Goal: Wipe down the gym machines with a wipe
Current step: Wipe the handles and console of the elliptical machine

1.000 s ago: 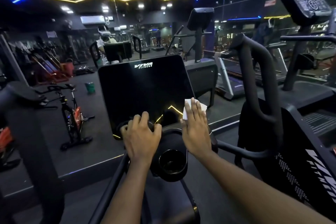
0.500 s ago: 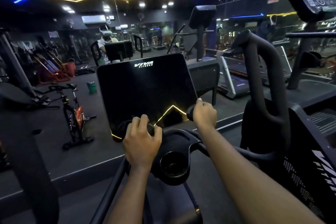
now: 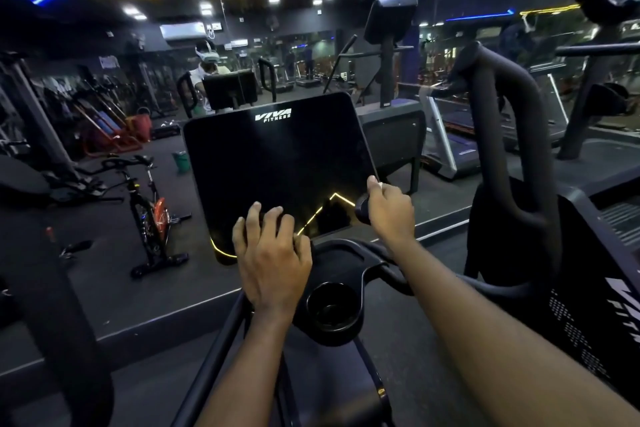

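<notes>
Centre-right, the right hand (image 3: 389, 210) curls its fingers round a stubby black grip (image 3: 362, 210) beside the glossy black console screen (image 3: 277, 163), white paper wipe (image 3: 380, 185) tucked underneath. The left hand (image 3: 273, 260) clasps the black curved handlebar (image 3: 349, 248). Best twist the wipe fully round.

the dark floor (image 3: 104, 288) carries a spin bike (image 3: 156, 218) and a green bucket (image 3: 181, 162).
</notes>
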`<action>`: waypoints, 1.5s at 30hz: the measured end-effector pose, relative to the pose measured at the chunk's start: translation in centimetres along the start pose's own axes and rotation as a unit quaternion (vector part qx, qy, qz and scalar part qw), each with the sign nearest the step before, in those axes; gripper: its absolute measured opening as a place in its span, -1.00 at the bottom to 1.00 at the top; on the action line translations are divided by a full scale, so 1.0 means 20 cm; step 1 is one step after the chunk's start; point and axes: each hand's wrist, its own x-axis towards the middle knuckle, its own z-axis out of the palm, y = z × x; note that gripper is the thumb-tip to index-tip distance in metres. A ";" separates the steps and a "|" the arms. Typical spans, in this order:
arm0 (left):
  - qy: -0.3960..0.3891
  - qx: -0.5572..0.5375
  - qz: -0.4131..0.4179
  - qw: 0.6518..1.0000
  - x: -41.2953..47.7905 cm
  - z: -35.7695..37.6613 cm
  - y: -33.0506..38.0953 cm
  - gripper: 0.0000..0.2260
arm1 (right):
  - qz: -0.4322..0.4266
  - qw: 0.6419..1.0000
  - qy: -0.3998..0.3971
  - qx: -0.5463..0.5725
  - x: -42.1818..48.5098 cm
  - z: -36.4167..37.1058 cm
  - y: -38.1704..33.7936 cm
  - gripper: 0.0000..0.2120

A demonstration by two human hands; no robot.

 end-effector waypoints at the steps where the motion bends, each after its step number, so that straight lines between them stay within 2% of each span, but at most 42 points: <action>1: 0.006 -0.004 -0.001 1.000 0.02 0.00 0.03 -0.86 | 0.053 0.997 -0.047 0.015 0.04 -0.02 -0.01 -0.57; 4: 0.011 -0.057 0.016 0.998 0.09 0.00 0.20 -0.82 | 0.116 0.987 -0.099 0.047 0.10 -0.06 -0.02 -0.40; 7: -0.059 -0.139 0.078 0.985 0.22 0.06 0.38 -0.73 | 0.106 0.992 -0.049 0.047 -0.02 -0.05 0.08 -0.28; 10: -0.223 -0.195 0.125 0.947 0.28 0.19 0.50 -0.67 | 0.075 0.994 0.041 0.062 -0.22 -0.05 0.27 -0.45; 11: -0.267 -0.212 0.127 0.931 0.29 0.23 0.51 -0.67 | 0.081 0.992 0.044 0.082 -0.25 -0.07 0.30 -0.49; 13: -0.304 -0.246 0.114 0.913 0.31 0.29 0.52 -0.72 | 0.114 0.988 0.030 0.099 -0.22 -0.04 0.30 -0.53; 14: -0.311 -0.264 0.105 0.907 0.34 0.30 0.51 -0.74 | 0.098 0.990 0.034 0.097 -0.20 -0.02 0.27 -0.53; 17: -0.333 -0.310 0.089 0.886 0.38 0.31 0.48 -0.78 | -0.066 0.993 0.080 0.062 -0.23 0.07 0.23 -0.44; 19: -0.341 -0.318 0.089 0.880 0.39 0.31 0.48 -0.78 | -0.115 0.988 0.097 0.047 -0.31 0.11 0.37 -0.48; 20: -0.340 -0.318 0.090 0.880 0.38 0.31 0.49 -0.78 | -0.100 0.988 0.111 0.042 -0.35 0.12 0.46 -0.49; 22: -0.332 -0.315 0.089 0.885 0.37 0.31 0.49 -0.78 | -0.038 0.988 0.143 0.054 -0.38 0.11 0.56 -0.46; 24: -0.327 -0.308 0.089 0.889 0.38 0.32 0.49 -0.78 | 0.046 0.985 0.134 0.100 -0.32 0.07 0.49 -0.36; 26: -0.331 -0.313 0.093 0.885 0.38 0.32 0.49 -0.78 | 0.116 0.984 0.073 0.115 -0.24 0.02 0.35 -0.32; 29: -0.330 -0.326 0.105 0.879 0.38 0.31 0.48 -0.79 | 0.106 0.986 -0.036 0.123 -0.11 -0.06 0.29 -0.29; 31: -0.329 -0.328 0.107 0.879 0.38 0.31 0.48 -0.79 | 0.136 0.976 -0.098 0.140 -0.07 -0.08 0.40 -0.20; 33: -0.325 -0.329 0.102 0.881 0.37 0.32 0.48 -0.79 | 0.174 0.966 -0.127 0.140 -0.04 -0.10 0.51 -0.14; 36: -0.304 -0.326 0.108 0.889 0.36 0.31 0.48 -0.79 | 0.232 0.950 -0.159 0.136 0.01 -0.14 0.53 -0.28; 38: -0.296 -0.321 0.115 0.892 0.36 0.33 0.48 -0.79 | 0.233 0.948 -0.178 0.121 0.04 -0.13 0.48 -0.19; 40: -0.286 -0.319 0.119 0.896 0.34 0.34 0.47 -0.79 | 0.204 0.961 -0.140 0.127 -0.01 -0.10 0.42 -0.09; 42: -0.269 -0.316 0.118 0.902 0.34 0.35 0.47 -0.78 | 0.125 0.977 -0.045 0.169 -0.14 -0.03 0.44 -0.29; 44: -0.248 -0.304 0.109 0.913 0.34 0.36 0.49 -0.78 | 0.004 0.986 0.048 0.159 -0.32 0.04 0.51 -0.53; 45: -0.238 -0.295 0.100 0.920 0.33 0.36 0.50 -0.78 | -0.011 0.986 0.074 0.152 -0.40 0.07 0.56 -0.56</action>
